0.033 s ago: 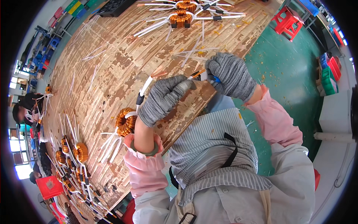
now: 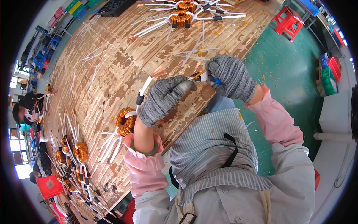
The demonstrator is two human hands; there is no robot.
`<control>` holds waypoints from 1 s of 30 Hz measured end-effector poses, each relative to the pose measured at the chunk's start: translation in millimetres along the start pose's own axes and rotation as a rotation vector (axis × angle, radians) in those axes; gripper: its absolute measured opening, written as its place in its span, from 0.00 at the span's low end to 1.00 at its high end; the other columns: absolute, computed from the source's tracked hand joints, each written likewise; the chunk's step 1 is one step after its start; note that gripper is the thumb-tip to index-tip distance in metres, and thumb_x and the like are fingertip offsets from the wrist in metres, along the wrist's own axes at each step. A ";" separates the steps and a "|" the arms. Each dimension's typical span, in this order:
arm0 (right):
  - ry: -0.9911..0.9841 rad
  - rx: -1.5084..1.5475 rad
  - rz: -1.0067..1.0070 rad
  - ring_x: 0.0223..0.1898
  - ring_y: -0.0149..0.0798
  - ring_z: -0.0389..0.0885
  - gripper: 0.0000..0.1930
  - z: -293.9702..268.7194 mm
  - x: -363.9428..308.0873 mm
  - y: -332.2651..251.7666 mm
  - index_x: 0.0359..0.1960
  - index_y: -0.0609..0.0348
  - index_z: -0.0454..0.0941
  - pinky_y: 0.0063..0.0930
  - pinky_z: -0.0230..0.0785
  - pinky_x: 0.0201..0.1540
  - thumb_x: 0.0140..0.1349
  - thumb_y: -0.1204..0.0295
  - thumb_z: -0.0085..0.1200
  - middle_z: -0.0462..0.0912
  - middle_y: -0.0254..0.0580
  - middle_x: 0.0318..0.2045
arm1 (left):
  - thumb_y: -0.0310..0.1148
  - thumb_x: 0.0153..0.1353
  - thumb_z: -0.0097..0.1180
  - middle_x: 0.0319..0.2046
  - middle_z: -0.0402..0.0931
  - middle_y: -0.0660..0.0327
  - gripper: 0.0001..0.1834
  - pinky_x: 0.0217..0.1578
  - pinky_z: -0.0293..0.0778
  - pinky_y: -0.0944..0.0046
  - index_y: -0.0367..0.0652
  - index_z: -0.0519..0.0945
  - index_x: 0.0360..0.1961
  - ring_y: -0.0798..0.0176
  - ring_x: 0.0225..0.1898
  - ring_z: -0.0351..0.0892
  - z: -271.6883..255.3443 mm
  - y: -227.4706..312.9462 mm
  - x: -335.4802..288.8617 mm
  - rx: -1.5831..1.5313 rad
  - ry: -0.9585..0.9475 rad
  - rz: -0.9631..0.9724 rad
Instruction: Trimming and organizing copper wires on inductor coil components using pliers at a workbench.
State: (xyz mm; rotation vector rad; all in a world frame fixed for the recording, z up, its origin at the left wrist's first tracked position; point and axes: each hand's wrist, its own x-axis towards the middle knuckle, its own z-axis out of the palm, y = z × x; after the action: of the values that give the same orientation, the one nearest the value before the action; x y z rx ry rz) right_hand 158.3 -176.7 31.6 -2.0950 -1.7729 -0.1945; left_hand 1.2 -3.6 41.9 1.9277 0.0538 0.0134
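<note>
My left hand (image 2: pixel 164 98), in a grey knit glove, is closed round a white insulated wire. Its thumb and forefinger pinch the wire near a bared copper end (image 2: pixel 198 74). Another white lead (image 2: pixel 146 86), with frayed copper strands and a black sleeve, passes beside that hand. It comes from a copper-wound toroidal coil (image 2: pixel 125 122) by my left wrist. My right hand (image 2: pixel 232 77), also gloved, is closed on a blue-handled tool (image 2: pixel 217 80), mostly hidden by the fingers. A short white piece (image 2: pixel 204 76) shows between the hands, close to the table's edge.
More wound coils (image 2: pixel 181 18) with white leads lie at the far side of the worn wooden table (image 2: pixel 123 63). Several others (image 2: pixel 80 152) are heaped at the left. Cut white scraps are scattered about. A red stool (image 2: pixel 288 22) stands on the green floor at the right.
My right hand has shifted very slightly down and to the right, with the tool. My left hand and the coil look unmoved.
</note>
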 end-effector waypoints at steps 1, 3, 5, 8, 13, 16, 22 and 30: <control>-0.025 0.078 0.020 0.32 0.49 0.75 0.14 -1.2 -2.1 -1.6 0.36 0.58 0.73 0.39 0.69 0.36 0.50 0.64 0.55 0.76 0.46 0.27 | 0.39 0.65 0.45 0.27 0.76 0.60 0.15 0.34 0.69 0.68 0.38 0.78 0.39 0.69 0.29 0.72 -0.4 4.6 -0.6 -0.025 -0.023 -0.002; -0.053 0.305 0.018 0.30 0.50 0.76 0.13 1.0 -6.7 -4.5 0.35 0.57 0.73 0.40 0.69 0.33 0.49 0.65 0.56 0.76 0.46 0.25 | 0.39 0.65 0.44 0.27 0.76 0.60 0.15 0.34 0.69 0.68 0.38 0.78 0.38 0.69 0.29 0.72 -4.6 13.1 -2.5 -0.059 -0.077 -0.055; -0.075 0.463 0.002 0.28 0.49 0.75 0.11 1.9 -6.5 -5.7 0.33 0.57 0.73 0.38 0.68 0.31 0.48 0.67 0.57 0.75 0.45 0.23 | 0.39 0.66 0.44 0.27 0.76 0.60 0.15 0.34 0.69 0.67 0.38 0.78 0.38 0.68 0.29 0.72 -6.3 13.9 -6.4 -0.091 -0.085 -0.078; -0.029 0.405 -0.004 0.25 0.46 0.73 0.09 -0.6 -4.7 -5.3 0.29 0.57 0.71 0.33 0.67 0.29 0.48 0.69 0.58 0.73 0.42 0.22 | 0.39 0.66 0.44 0.27 0.76 0.60 0.15 0.34 0.69 0.67 0.38 0.78 0.39 0.67 0.29 0.73 -4.5 9.6 -6.0 -0.083 -0.040 -0.061; 0.142 0.007 -0.021 0.27 0.50 0.76 0.14 -8.1 3.3 -8.7 0.33 0.60 0.73 0.35 0.68 0.30 0.55 0.62 0.55 0.76 0.47 0.23 | 0.38 0.66 0.43 0.27 0.76 0.58 0.16 0.34 0.69 0.67 0.37 0.77 0.40 0.66 0.29 0.73 -0.2 3.2 -2.3 0.155 0.066 -0.007; 0.000 0.599 0.121 0.27 0.49 0.76 0.14 0.0 -6.0 -20.2 0.33 0.60 0.73 0.33 0.67 0.29 0.56 0.62 0.55 0.76 0.46 0.23 | 0.38 0.67 0.42 0.26 0.75 0.58 0.16 0.33 0.69 0.67 0.37 0.76 0.38 0.66 0.28 0.72 1.7 0.1 -6.1 0.064 0.112 0.036; -0.001 0.565 0.182 0.29 0.47 0.76 0.15 4.6 -9.6 -18.1 0.35 0.61 0.73 0.33 0.68 0.33 0.54 0.62 0.56 0.77 0.46 0.25 | 0.37 0.67 0.41 0.25 0.73 0.57 0.16 0.33 0.69 0.67 0.36 0.76 0.35 0.66 0.27 0.71 1.3 10.8 0.0 0.026 0.019 0.021; 0.086 -0.173 -0.012 0.35 0.49 0.74 0.17 -10.3 -2.6 -9.1 0.37 0.61 0.73 0.38 0.68 0.40 0.52 0.61 0.55 0.74 0.49 0.32 | 0.38 0.66 0.42 0.28 0.76 0.58 0.16 0.37 0.69 0.66 0.37 0.77 0.35 0.64 0.32 0.73 12.8 -5.7 1.7 0.031 0.083 0.121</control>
State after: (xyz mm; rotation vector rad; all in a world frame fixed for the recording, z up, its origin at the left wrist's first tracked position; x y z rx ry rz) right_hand 150.3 -181.8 41.9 -2.1585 -1.7750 -0.4495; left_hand 3.2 -13.5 32.0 1.9586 -0.0070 0.1745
